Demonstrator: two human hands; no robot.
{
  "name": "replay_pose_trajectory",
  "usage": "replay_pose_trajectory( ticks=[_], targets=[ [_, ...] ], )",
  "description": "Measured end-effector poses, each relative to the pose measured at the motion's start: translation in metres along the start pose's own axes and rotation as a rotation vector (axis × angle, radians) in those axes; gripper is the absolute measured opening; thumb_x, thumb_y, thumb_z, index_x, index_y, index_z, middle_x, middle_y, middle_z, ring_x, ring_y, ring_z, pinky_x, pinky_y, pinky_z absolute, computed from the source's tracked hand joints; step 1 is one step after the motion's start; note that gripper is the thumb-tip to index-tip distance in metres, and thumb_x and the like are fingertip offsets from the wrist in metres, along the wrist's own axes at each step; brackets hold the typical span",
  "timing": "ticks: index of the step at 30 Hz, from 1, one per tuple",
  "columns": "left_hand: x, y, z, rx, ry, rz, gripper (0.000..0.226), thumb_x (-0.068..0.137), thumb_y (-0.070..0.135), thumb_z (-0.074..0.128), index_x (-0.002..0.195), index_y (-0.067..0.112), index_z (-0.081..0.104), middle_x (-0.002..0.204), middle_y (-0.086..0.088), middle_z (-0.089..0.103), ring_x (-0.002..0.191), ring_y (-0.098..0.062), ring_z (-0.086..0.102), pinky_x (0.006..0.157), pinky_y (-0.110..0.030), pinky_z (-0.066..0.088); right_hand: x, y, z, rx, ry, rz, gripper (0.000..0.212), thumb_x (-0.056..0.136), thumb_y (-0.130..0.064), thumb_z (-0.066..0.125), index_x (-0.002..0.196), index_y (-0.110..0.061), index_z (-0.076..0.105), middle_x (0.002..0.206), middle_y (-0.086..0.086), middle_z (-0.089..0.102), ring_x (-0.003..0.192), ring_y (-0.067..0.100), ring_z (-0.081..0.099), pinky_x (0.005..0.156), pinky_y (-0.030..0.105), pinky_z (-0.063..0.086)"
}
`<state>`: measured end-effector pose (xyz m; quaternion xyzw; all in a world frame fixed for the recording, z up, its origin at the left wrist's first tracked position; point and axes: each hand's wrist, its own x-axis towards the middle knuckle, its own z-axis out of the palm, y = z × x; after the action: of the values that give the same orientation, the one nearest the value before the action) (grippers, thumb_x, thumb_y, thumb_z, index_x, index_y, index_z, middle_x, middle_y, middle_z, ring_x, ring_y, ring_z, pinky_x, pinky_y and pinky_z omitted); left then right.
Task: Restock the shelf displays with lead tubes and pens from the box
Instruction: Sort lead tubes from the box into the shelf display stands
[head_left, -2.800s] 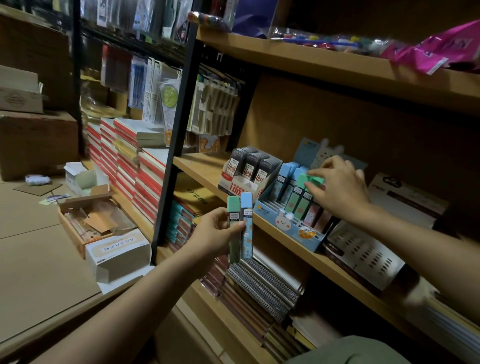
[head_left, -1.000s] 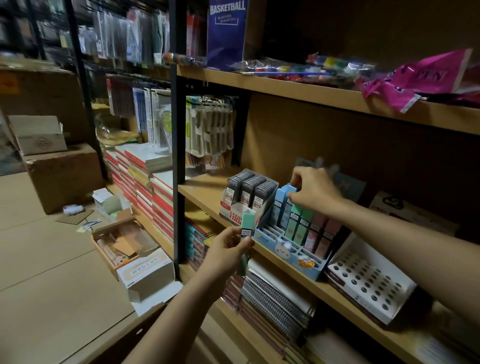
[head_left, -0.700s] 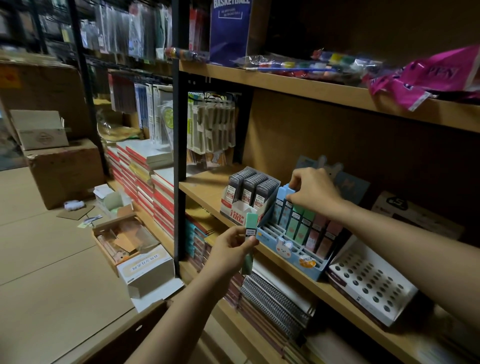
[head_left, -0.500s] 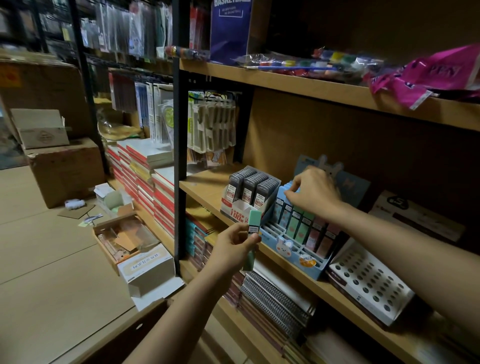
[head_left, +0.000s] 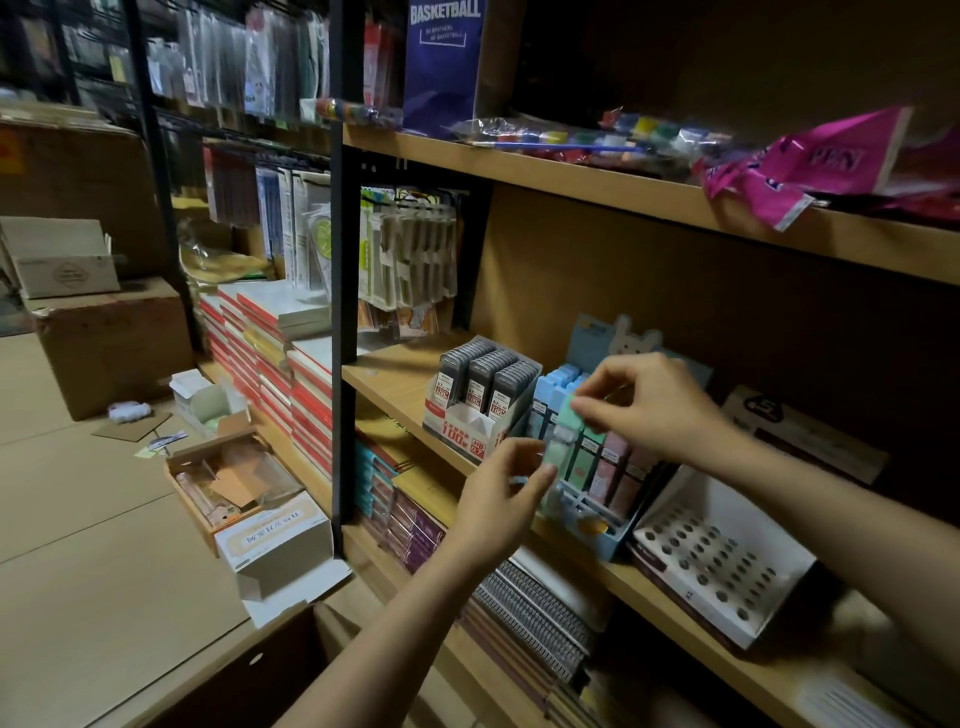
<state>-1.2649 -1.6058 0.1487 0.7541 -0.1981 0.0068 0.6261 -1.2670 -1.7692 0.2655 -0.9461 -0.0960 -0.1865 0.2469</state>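
My left hand (head_left: 496, 499) holds the lower part of a mint-green lead tube (head_left: 562, 434), upright in front of the blue display box (head_left: 605, 543) on the middle shelf. My right hand (head_left: 657, 405) reaches in from the right and pinches the tube's top end. The display box holds rows of blue tubes (head_left: 558, 387), green tubes and pink tubes (head_left: 615, 467). Left of it stands a white display of grey lead tubes (head_left: 485, 387). The picture is blurred around the fingers.
A white pen display with rows of holes (head_left: 719, 564) sits to the right on the shelf board (head_left: 395, 371). On the floor at the left lie an open cardboard box (head_left: 231, 480) and a white carton (head_left: 275, 540). Notebooks fill the shelf below.
My right hand has left the blue tubes in the display and come to the top of the green tube. My left hand has lifted that tube up and to the right, closer to the display.
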Motion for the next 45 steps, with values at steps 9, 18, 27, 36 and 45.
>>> replay_pose_trajectory(
  ticks=[9, 18, 27, 36, 45],
  targets=[
    [-0.001, -0.050, -0.003, 0.958, -0.217, 0.190, 0.067, 0.096, 0.048, 0.048, 0.150, 0.043, 0.009, 0.163, -0.002, 0.009, 0.150, -0.024, 0.004, 0.121, -0.047, 0.014, -0.003, 0.015, 0.006, -0.155, 0.099, -0.068, 0.008, 0.084, -0.021, 0.075, 0.079, -0.014, 0.074, 0.073, -0.008, 0.068, 0.070, -0.001, 0.062, 0.066, 0.023, 0.054],
    [0.002, -0.051, -0.008, 0.862, -0.188, 0.231, 0.063, 0.095, 0.033, 0.055, 0.149, 0.039, 0.023, 0.160, 0.000, 0.019, 0.148, -0.022, 0.013, 0.119, -0.045, 0.023, -0.004, 0.020, 0.027, -0.198, 0.101, -0.050, 0.010, 0.086, -0.021, 0.071, 0.083, -0.011, 0.073, 0.082, 0.002, 0.071, 0.079, 0.017, 0.065, 0.074, 0.039, 0.054],
    [0.001, -0.051, -0.006, 0.821, -0.174, 0.253, 0.062, 0.095, 0.028, 0.055, 0.149, 0.037, 0.026, 0.158, 0.000, 0.021, 0.145, -0.019, 0.020, 0.117, -0.037, 0.028, -0.008, 0.019, 0.042, -0.238, 0.130, -0.036, 0.011, 0.087, -0.022, 0.071, 0.087, -0.011, 0.072, 0.088, 0.001, 0.070, 0.079, 0.011, 0.060, 0.070, 0.022, 0.047],
    [0.000, -0.046, -0.009, 0.809, -0.202, 0.234, 0.063, 0.095, 0.026, 0.056, 0.149, 0.036, 0.026, 0.159, -0.001, 0.019, 0.145, -0.021, 0.021, 0.116, -0.036, 0.031, -0.004, 0.015, 0.050, -0.257, 0.211, 0.011, 0.008, 0.088, -0.018, 0.070, 0.085, -0.011, 0.073, 0.083, 0.002, 0.071, 0.070, 0.008, 0.056, 0.061, 0.017, 0.040],
    [0.004, -0.047, -0.006, 0.832, -0.193, 0.222, 0.063, 0.095, 0.025, 0.056, 0.148, 0.037, 0.025, 0.159, -0.002, 0.019, 0.145, -0.023, 0.020, 0.115, -0.036, 0.029, 0.000, 0.012, 0.044, -0.440, 0.125, -0.031, 0.021, 0.081, -0.033, 0.077, 0.097, -0.019, 0.075, 0.103, -0.002, 0.065, 0.093, 0.021, 0.063, 0.078, 0.035, 0.054]
  ],
)
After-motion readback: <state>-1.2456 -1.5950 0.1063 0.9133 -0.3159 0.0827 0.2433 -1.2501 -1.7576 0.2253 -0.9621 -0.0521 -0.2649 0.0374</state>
